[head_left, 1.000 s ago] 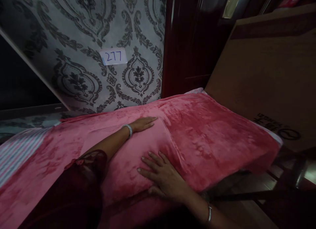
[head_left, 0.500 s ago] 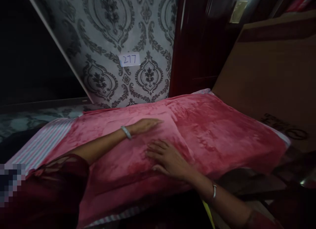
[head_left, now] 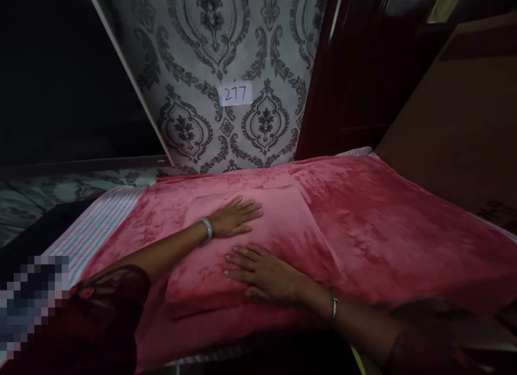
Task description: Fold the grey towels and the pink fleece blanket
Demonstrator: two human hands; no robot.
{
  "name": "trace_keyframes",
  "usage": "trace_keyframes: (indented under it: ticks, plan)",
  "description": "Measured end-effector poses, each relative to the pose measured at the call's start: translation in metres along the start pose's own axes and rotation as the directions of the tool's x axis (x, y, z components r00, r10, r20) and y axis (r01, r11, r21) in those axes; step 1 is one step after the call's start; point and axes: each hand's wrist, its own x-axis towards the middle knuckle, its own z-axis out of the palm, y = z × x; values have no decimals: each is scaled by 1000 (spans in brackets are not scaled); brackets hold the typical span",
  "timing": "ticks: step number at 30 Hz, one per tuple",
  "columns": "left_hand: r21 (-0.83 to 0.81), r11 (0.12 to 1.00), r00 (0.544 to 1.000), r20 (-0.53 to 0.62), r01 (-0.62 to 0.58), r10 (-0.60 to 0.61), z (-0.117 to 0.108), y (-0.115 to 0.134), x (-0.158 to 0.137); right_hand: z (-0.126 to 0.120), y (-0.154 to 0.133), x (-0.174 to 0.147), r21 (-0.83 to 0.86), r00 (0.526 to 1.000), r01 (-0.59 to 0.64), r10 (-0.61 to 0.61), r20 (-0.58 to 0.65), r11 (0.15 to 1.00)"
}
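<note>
A pink-red plush cloth folded into a rectangle (head_left: pixel 283 219) lies on a larger plush blanket (head_left: pixel 388 229) of the same colour. My left hand (head_left: pixel 236 217), with a bracelet at the wrist, rests flat on the upper part of the folded cloth, fingers spread. Nearer to me, my right hand (head_left: pixel 264 272) lies palm down on the same cloth with its fingers apart. Neither hand grips anything. Where the folded piece ends at its front edge is in shadow.
A striped sheet (head_left: pixel 100 219) shows beneath the blanket at the left. Behind stands a patterned wall with a paper label (head_left: pixel 235 93) reading 277. A dark screen (head_left: pixel 72 84) is at the left; a large cardboard box (head_left: pixel 456 132) stands on the right.
My left hand has come down flat with its fingers spread on the folded cloth. The right hand stays palm down on it. The camera view has shifted to the left.
</note>
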Motion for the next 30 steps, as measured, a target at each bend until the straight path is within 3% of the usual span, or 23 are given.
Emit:
trace_keyframes:
  ticks: [8,13,18,22,24,27,30]
  plan:
    - [-86,944,948,38,317,-315,-8,-78,4,-2,1,1,12,999,-36,36,8,999]
    - [-70,839,839,-30,540,-543,-19,-91,-16,2,2,1,23,999,-51,50,11,998]
    - [-93,835,824,-135,542,-550,-43,-71,-41,-9,-2,0,78,998,-49,52,-41,996]
    - [-113,850,832,-174,514,-526,-53,-40,-55,-29,-12,33,93,990,-68,79,-120,993]
    - [-124,899,885,-167,419,-435,-52,-16,-61,-30,-20,58,64,993,-2,10,-122,998]
    - [-107,981,980,-101,160,-171,-39,25,-71,-11,-29,85,19,987,157,-156,-42,987]
    - [-33,997,998,4,66,-66,-15,46,-82,15,-31,91,22,983,179,-179,30,984]
